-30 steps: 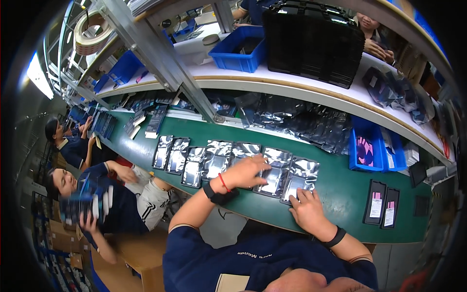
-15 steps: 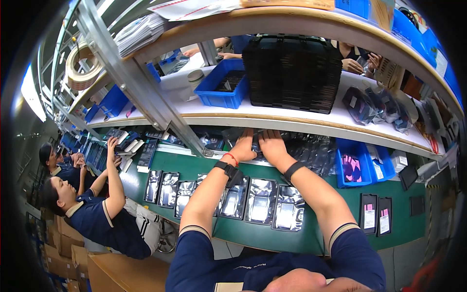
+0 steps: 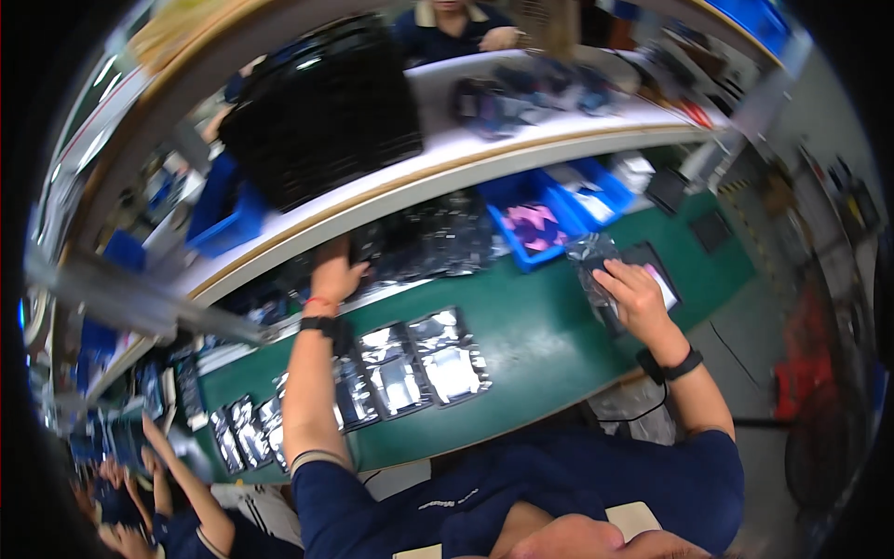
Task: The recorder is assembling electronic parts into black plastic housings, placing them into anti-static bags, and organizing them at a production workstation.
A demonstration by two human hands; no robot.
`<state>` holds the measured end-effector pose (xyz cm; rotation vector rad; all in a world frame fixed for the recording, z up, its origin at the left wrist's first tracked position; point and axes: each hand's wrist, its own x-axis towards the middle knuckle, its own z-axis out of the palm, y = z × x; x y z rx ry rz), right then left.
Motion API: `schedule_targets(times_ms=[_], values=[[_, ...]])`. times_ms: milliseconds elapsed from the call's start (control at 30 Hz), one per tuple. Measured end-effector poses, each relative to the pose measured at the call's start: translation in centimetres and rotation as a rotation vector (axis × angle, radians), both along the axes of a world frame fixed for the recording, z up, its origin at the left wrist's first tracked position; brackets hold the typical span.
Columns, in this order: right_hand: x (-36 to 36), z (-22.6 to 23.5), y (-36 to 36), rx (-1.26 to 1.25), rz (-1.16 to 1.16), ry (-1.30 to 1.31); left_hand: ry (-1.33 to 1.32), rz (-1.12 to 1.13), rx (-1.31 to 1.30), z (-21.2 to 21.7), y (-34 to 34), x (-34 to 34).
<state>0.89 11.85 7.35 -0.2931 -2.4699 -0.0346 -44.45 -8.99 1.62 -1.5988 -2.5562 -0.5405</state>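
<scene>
My right hand [image 3: 635,296] has its fingers closed on a clear plastic bag [image 3: 589,250], held over two black trays at the right of the bench. One black tray [image 3: 643,253] shows a pink and white card beside my fingers; the other lies mostly covered by the bag and hand. My left hand [image 3: 337,278] reaches under the shelf edge beside a pile of dark items in clear bags [image 3: 438,238]. Its thumb stands apart, and its fingertips are hidden. Several dark trays in shiny film [image 3: 447,359] lie in a row nearer me, partly covered by my left forearm.
Blue bins [image 3: 535,263] with pink pieces and papers stand at the back. Above the bench runs a shelf [image 3: 391,191] with a tall black stack [image 3: 326,121] and bagged items [image 3: 521,93]. A metal post [image 3: 140,293] stands left. Co-workers sit at lower left.
My view has swung right. My right hand has left the pile under the shelf and moved right with a clear bag. My left hand stays by the pile.
</scene>
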Motion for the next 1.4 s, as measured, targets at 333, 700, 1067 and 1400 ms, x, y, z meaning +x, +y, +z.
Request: schedule_targets(times_ms=[333,700,1067,1400], values=[[7.5,-4.2,2.0,-0.177,0.057,-0.386,0.110,0.165,0.163,4.9,-4.0,8.4],[6.3,-4.9,1.2,-0.256,-0.320,0.149,-0.098,-0.438,0.406,5.9,7.7,34.9],[11.0,-10.1,5.8,-0.698,-0.640,0.005,-0.079,-0.476,-0.270,-2.7,18.9,42.1],[7.3,-7.3,4.2,-0.711,-0.527,-0.118,0.071,-0.330,-0.401,0.3,17.5,40.9]])
